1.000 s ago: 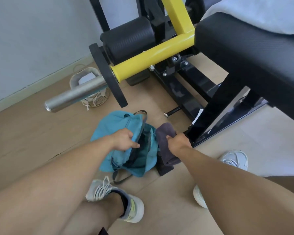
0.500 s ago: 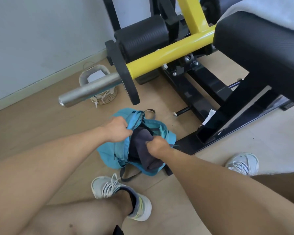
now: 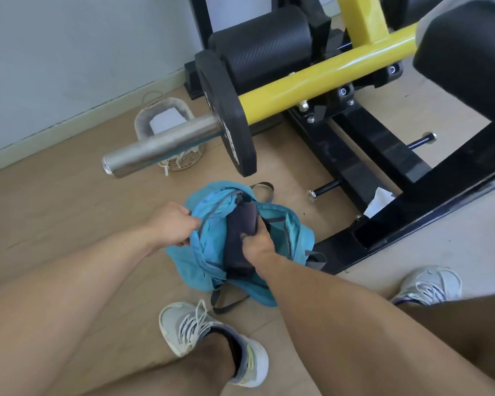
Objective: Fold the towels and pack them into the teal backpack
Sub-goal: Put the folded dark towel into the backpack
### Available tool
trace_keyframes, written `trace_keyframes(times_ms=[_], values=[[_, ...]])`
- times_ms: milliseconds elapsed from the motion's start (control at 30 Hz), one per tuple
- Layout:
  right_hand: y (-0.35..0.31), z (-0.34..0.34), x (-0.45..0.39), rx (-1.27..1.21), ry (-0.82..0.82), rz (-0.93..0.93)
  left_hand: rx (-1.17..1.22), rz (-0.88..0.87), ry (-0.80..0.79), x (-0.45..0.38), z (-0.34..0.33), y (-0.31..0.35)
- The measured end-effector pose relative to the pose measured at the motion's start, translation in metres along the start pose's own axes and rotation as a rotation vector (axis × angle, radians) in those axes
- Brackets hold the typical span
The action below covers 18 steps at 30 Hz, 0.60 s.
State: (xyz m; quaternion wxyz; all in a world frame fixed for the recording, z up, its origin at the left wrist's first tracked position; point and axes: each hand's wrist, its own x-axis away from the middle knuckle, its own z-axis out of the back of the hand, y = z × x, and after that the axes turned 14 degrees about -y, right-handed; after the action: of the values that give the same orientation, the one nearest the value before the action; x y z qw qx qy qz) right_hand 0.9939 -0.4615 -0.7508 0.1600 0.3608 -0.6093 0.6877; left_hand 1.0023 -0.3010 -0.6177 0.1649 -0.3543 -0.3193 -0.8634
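The teal backpack (image 3: 293, 241) lies open on the wooden floor between my feet and the gym machine. My left hand (image 3: 172, 224) grips the left edge of its opening and holds it apart. A folded dark grey towel (image 3: 240, 232) sits partly inside the opening. My right hand (image 3: 259, 244) grips the towel's near right side, with its fingers curled round the cloth. The towel's lower end is hidden inside the bag.
A black and yellow gym machine (image 3: 326, 78) stands behind the bag; its steel bar (image 3: 160, 145) and black plate (image 3: 229, 115) jut out above the floor. A wicker basket (image 3: 169, 130) sits by the wall. My shoes (image 3: 212, 341) (image 3: 429, 284) flank the bag.
My right hand has carried the dark towel from beside the backpack into its opening and pushed it deeper. The left hand has kept its hold on the bag's edge.
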Motion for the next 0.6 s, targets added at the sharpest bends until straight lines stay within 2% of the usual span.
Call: trace_keyframes(times_ms=[67,133,233,400,500,600], values=[[0.006,-0.002,-0.001,0.073,-0.044,-0.091,-0.067,0.036,0.086,-0.004,0.007,-0.008],[0.011,-0.005,-0.001,0.163,-0.04,-0.132,-0.112,0.064,0.104,-0.005,0.012,-0.016],[0.013,-0.012,-0.001,0.18,0.01,-0.092,-0.148,0.086,0.085,-0.005,0.014,-0.023],[0.01,-0.028,-0.007,0.026,0.032,0.034,-0.105,0.063,0.002,-0.009,0.012,-0.024],[0.012,-0.025,-0.01,0.011,0.062,-0.014,-0.057,0.032,-0.059,-0.009,0.011,-0.022],[0.018,-0.02,-0.009,0.183,0.016,-0.144,-0.117,0.036,-0.057,-0.008,0.011,-0.02]])
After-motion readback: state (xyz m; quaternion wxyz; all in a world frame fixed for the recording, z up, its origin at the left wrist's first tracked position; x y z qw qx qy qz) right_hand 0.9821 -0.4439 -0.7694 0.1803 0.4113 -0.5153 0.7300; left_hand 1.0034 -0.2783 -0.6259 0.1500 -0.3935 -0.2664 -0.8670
